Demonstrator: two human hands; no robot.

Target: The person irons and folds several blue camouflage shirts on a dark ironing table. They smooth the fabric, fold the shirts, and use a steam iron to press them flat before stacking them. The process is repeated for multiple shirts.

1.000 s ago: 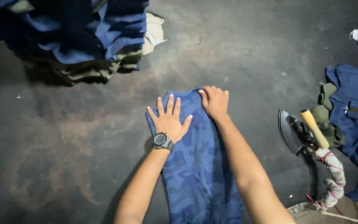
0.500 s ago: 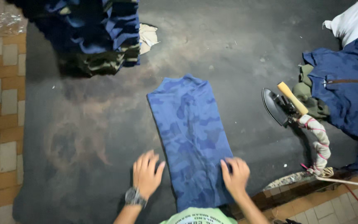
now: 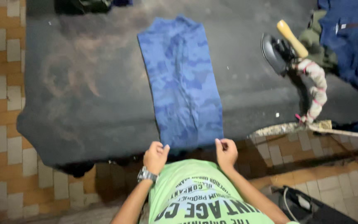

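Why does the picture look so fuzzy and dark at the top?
Head view: the whole frame is smeared by motion blur, so the blue camouflage cloth and both hands look soft; light is dim, the far edge of the dark table sinks into shadow; no strong glare.

I am wearing 1 camera on my head, looking steeply down past my green shirt onto the dark table just in front, its near edge crossing the lower frame, tiled floor showing left.
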